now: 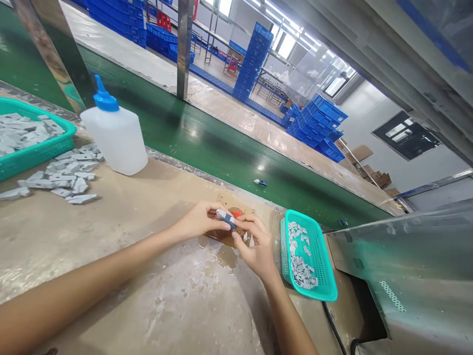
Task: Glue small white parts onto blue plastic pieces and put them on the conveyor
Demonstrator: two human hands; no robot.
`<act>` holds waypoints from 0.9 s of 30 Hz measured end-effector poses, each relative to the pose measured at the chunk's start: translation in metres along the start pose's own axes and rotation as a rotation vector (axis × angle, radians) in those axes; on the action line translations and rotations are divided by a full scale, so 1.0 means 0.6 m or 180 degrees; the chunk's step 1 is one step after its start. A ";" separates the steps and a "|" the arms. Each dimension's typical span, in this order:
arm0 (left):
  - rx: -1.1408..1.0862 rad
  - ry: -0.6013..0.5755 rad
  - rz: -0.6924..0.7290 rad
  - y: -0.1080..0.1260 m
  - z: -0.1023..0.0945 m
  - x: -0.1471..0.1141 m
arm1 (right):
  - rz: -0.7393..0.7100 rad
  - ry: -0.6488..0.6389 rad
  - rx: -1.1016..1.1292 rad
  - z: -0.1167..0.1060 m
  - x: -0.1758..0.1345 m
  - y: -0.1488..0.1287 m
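Note:
Both hands meet over the middle of the bench around a small grey and dark blue plastic part (229, 220). My left hand (205, 218) pinches it between thumb and fingers from the left. From the right, the thumb and fingertips of my right hand (256, 241) close on its other end. Just behind the fingers shows a red round thing (236, 214), mostly hidden. Beneath the hands lies a wet brown board (221, 238), partly covered by them. Wet patches spread on the bench around it.
At right stands a green basket (325, 276) of small grey parts. A white bottle with blue cap (114, 133), loose grey parts (74, 172) and another green basket (37, 158) are at left. Beyond runs a green conveyor (207, 148) carrying a small blue-white part (260, 183).

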State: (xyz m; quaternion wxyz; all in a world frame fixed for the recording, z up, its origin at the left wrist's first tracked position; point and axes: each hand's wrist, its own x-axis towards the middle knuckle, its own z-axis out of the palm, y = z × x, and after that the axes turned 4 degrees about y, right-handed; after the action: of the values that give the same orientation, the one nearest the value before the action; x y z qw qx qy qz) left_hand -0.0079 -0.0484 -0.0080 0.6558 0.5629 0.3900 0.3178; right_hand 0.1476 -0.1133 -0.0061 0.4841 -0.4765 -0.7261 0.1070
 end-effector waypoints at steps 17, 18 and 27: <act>-0.0400 0.0182 -0.0458 0.013 0.020 0.023 | -0.0164 0.0063 -0.0339 -0.034 0.010 0.017; -0.0470 0.0266 -0.0463 0.019 0.016 0.031 | -0.0038 0.0125 -0.0464 -0.054 0.012 0.022; 0.0236 0.0913 -0.0057 0.023 -0.040 0.092 | 0.1923 -0.0825 -0.2990 -0.236 -0.082 0.170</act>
State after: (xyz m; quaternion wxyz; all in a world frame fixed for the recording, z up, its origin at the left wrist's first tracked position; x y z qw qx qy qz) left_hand -0.0015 0.0128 -0.0045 0.5749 0.5321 0.4962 0.3745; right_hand 0.3256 -0.1423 -0.0265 0.0754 -0.8098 -0.5808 -0.0359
